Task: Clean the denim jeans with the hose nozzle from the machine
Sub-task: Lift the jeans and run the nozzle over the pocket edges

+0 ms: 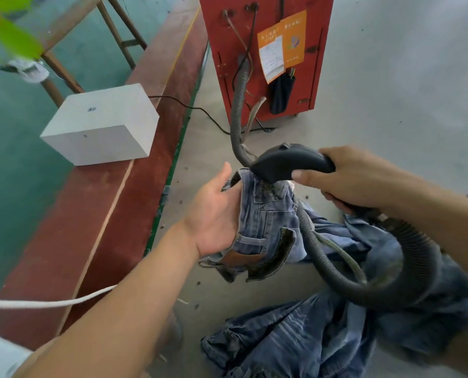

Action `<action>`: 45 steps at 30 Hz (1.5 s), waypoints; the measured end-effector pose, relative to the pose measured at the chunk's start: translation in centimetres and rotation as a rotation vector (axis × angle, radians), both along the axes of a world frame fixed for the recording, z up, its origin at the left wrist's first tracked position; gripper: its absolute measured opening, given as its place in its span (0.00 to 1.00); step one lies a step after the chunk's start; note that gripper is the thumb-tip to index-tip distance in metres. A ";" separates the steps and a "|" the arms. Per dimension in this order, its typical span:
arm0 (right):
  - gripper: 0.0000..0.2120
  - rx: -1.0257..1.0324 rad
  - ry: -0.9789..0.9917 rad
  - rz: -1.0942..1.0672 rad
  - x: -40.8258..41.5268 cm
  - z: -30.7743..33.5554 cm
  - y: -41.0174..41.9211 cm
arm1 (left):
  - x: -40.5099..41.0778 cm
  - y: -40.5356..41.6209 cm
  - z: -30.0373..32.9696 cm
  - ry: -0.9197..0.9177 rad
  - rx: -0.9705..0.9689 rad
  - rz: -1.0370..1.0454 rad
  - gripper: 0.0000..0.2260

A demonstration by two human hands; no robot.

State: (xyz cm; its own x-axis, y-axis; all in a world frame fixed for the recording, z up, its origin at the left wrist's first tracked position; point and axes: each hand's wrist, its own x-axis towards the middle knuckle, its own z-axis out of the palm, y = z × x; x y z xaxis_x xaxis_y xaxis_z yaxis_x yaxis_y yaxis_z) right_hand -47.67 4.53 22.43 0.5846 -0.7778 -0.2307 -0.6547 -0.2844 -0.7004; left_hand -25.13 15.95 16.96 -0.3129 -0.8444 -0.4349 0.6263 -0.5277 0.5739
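My left hand grips the waistband end of a pair of faded blue denim jeans, holding it up off the floor; the brown leather patch hangs at the bottom. My right hand is curled round the handle of the black hose nozzle. The nozzle's mouth presses onto the top of the held denim. A black ribbed hose loops from the handle down to the right, and a thinner ribbed hose runs up to the red machine. More jeans lie crumpled on the floor below.
A white box sits on a red-brown strip of floor to the left, with a black cable running to the machine. A wooden bench frame stands at the far left. A white cord crosses the lower left. Grey concrete floor spreads right.
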 end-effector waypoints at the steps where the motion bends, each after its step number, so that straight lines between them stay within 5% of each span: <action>1: 0.15 -0.073 -0.015 -0.025 0.0 -0.1 -0.3 | 0.4 -0.1 0.2 -0.050 0.005 -0.007 0.32; 6: 0.15 -0.409 0.099 0.161 -3.2 0.5 -2.0 | 2.3 -0.1 -1.4 -0.527 0.298 0.003 0.13; 10: 0.14 -0.439 0.252 0.267 -5.6 -0.7 -2.2 | 3.8 -0.3 -3.6 -0.844 0.426 0.104 0.04; 15: 0.17 -0.384 0.298 0.270 -5.8 -2.3 -1.7 | 5.5 -0.5 -3.0 -0.938 0.399 0.141 0.21; 18: 0.19 -0.417 0.259 0.265 -5.3 -2.4 -1.5 | 5.6 0.0 -2.2 -0.888 0.267 -0.082 0.31; 20: 0.19 -0.425 0.232 0.256 -5.0 -2.4 -1.4 | 5.9 0.4 -2.6 -1.038 0.162 -0.265 0.24; 25: 0.14 -0.411 0.230 0.280 -4.5 -2.5 -1.1 | 7.9 1.5 -3.2 -1.479 0.194 -0.290 0.08; 27: 0.14 -0.411 0.242 0.287 -4.4 -2.5 -1.1 | 8.0 1.9 -2.9 -1.338 0.228 -0.201 0.11; 31: 0.15 -0.426 0.237 0.265 -4.5 -2.4 -1.0 | 6.5 1.0 -1.9 -0.604 0.281 0.188 0.10; 33: 0.13 -0.425 0.215 0.236 -4.5 -2.3 -1.0 | 5.9 0.3 -1.3 -0.457 0.344 0.326 0.19; 35: 0.12 -0.420 0.201 0.219 -4.5 -2.1 -1.0 | 5.8 -0.2 -2.0 -0.682 0.377 0.411 0.34; 37: 0.11 -0.411 0.195 0.212 -4.5 -2.0 -1.0 | 5.6 0.1 -2.9 -1.176 0.397 0.324 0.42; 42: 0.14 -0.411 0.171 0.211 -4.9 -2.4 -1.1 | 4.0 1.5 -4.3 -1.671 0.335 -0.691 0.43; 45: 0.20 -0.422 0.165 0.209 -4.9 -2.6 -1.2 | 3.2 1.9 -4.4 -2.046 0.297 -0.850 0.37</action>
